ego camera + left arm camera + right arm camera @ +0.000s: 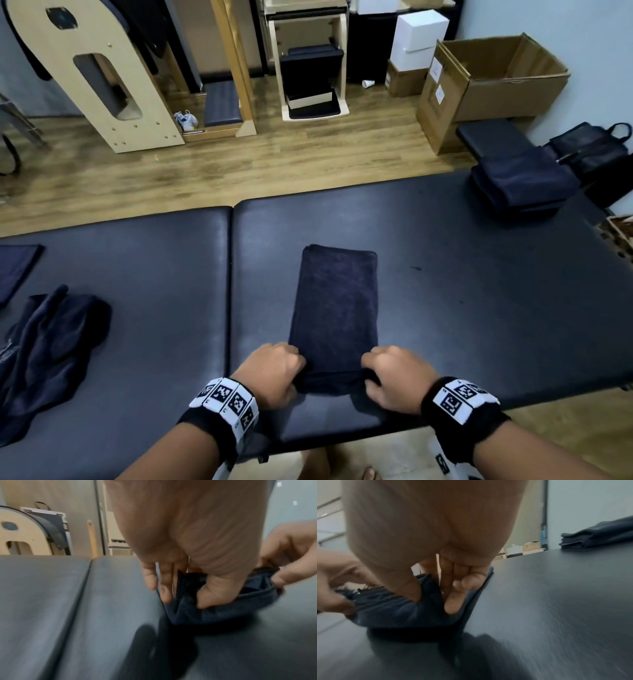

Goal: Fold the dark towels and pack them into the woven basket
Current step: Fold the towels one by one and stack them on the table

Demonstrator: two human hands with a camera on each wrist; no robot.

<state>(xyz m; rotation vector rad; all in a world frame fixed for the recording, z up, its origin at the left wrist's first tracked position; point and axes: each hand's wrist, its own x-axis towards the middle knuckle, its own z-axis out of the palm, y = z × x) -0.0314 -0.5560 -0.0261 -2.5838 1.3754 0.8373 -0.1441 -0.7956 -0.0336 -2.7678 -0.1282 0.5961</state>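
A dark navy towel, folded into a long narrow strip, lies on the black padded table in front of me. My left hand pinches its near left corner and my right hand pinches its near right corner, lifting the near end slightly. In the left wrist view my thumb and fingers of the left hand clamp the towel. The right wrist view has my right hand gripping the towel edge the same way. A corner of the woven basket peeks in at the right edge.
A stack of folded dark towels sits at the table's far right corner, also seen as the folded stack. Crumpled dark towels and a flat one lie at the left. An open cardboard box and wooden equipment stand on the floor beyond.
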